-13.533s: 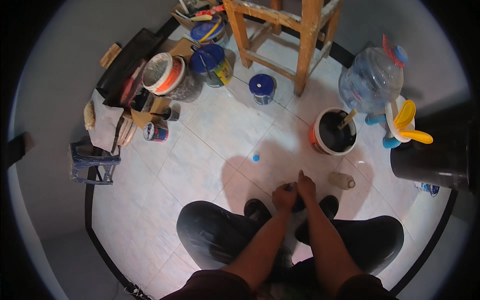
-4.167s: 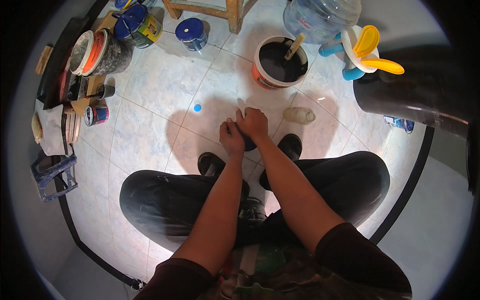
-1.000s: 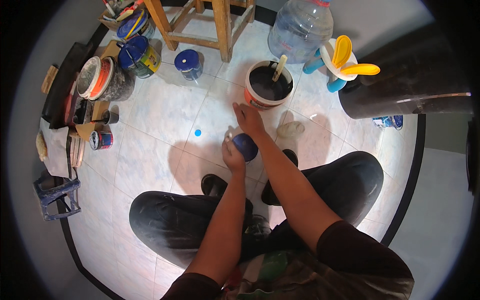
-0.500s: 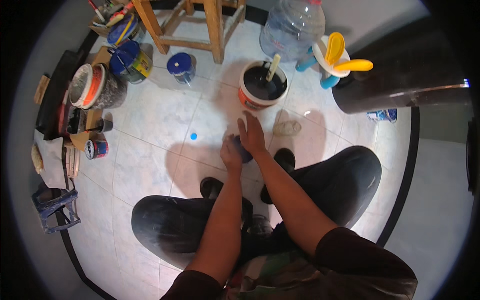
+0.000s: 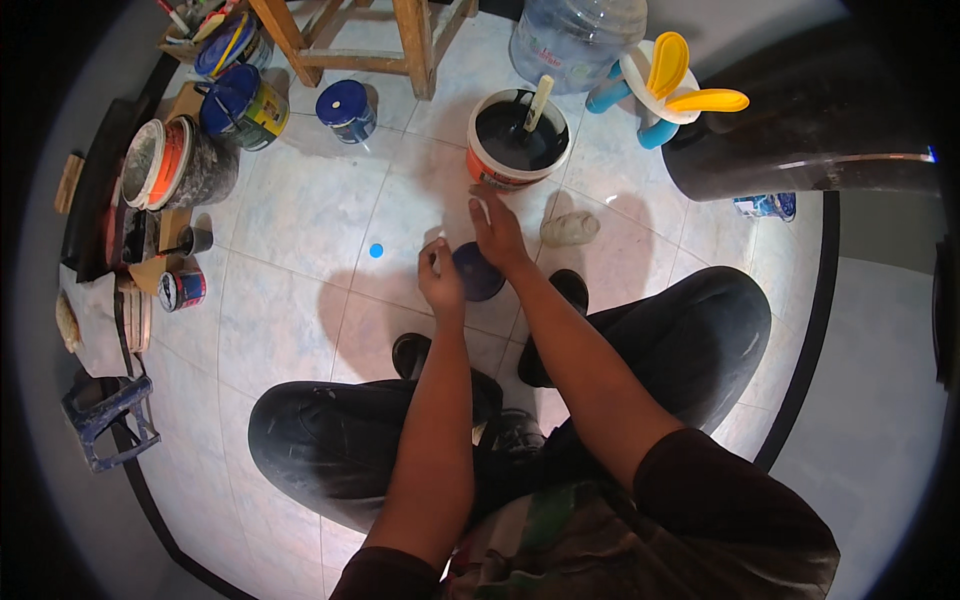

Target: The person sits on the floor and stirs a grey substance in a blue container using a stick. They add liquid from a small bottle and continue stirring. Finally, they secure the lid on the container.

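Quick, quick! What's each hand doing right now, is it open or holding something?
Left hand: half curled beside the round dark blue thing; can't tell if it holds anything.
Right hand: open, fingers stretched forward.

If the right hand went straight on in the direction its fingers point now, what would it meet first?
Most likely the white-and-orange bucket with dark liquid: the right hand points towards its near side. Seen from above, height and gap are hard to judge.
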Demonstrator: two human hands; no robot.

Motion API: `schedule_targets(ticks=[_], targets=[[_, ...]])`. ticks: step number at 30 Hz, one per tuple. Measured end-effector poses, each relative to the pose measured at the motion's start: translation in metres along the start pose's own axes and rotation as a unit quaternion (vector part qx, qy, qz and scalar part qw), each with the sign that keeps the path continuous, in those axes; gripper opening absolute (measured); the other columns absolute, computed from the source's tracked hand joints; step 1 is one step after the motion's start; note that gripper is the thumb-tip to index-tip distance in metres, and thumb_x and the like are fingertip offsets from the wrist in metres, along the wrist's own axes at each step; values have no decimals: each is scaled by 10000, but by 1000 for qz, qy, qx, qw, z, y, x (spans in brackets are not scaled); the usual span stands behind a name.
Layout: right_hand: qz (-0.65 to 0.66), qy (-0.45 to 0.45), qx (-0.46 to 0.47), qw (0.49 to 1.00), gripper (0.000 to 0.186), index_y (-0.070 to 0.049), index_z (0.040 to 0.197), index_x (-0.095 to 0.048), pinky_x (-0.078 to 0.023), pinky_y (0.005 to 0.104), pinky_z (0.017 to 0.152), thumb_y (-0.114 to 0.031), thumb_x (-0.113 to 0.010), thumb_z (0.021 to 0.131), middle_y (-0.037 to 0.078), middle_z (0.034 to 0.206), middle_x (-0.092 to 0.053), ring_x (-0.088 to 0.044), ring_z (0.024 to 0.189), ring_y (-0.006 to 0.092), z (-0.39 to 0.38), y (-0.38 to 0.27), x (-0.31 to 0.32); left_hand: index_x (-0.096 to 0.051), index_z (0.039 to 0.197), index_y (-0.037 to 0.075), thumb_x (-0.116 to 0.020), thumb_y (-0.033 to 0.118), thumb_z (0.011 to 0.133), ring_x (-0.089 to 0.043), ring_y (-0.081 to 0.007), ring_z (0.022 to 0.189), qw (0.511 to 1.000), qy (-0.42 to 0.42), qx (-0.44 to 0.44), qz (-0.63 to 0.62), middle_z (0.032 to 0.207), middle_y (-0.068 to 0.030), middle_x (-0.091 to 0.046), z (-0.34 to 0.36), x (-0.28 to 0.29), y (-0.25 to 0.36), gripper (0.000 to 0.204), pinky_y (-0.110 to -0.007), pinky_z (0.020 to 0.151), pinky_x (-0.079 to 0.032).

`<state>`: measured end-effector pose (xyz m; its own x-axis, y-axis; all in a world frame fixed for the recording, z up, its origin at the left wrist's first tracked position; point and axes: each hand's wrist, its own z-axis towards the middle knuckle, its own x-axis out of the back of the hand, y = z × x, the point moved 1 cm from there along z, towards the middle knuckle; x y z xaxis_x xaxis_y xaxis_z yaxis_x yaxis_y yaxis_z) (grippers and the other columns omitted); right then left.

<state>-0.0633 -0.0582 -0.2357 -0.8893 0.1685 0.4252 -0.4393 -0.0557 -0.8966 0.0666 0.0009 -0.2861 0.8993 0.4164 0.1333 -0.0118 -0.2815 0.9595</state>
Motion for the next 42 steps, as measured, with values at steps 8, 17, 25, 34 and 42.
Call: schedule_targets(ticks=[8,17,25,34,42], targets=[[-170,65,4,983,458,5,1453,-555,-381,602,1190,-305,-512,1119,284,1471,-593,-547,1391,463,-47,5,-1,-775,1150,-69,-477,484,1146,-729,-272,1008,996,-71,50,18,1088,-206,-787,-6,-13,12,627,-384,926,-555],[-12,108,-191,976,517,16,1432,-559,-441,522,1139,-399,-446,1146,297,1409,-624,-584,1338,466,-65,30,-10,-760,1135,-81,-371,465,1163,-728,-324,1020,991,65,114,-10,1099,-221,-768,-20,-15,1,671,-436,942,-567],[-2,-17,-189,982,434,-41,1184,-715,-547,470,957,-385,-451,1156,228,1121,-756,-711,1069,418,-81,46,6,-692,1265,-85,-379,520,1150,-682,-386,1178,958,202,203,12,1249,-265,-715,-73,-11,2,690,-460,1044,-522],[-23,93,-112,989,394,23,1202,-699,-500,493,1036,-332,-554,1114,261,1215,-700,-654,1173,447,-60,20,-1,-725,1245,-101,-508,448,1128,-733,-364,1088,976,-10,29,218,1167,-280,-763,-17,-5,22,602,-453,977,-552],[-40,183,-248,950,473,-2,942,-643,-502,561,695,-385,-467,1156,258,792,-659,-663,750,481,-81,13,-17,-776,1127,-67,-478,427,1131,-767,-376,1001,989,-18,39,142,1057,-249,-795,-24,-4,23,578,-476,918,-569]])
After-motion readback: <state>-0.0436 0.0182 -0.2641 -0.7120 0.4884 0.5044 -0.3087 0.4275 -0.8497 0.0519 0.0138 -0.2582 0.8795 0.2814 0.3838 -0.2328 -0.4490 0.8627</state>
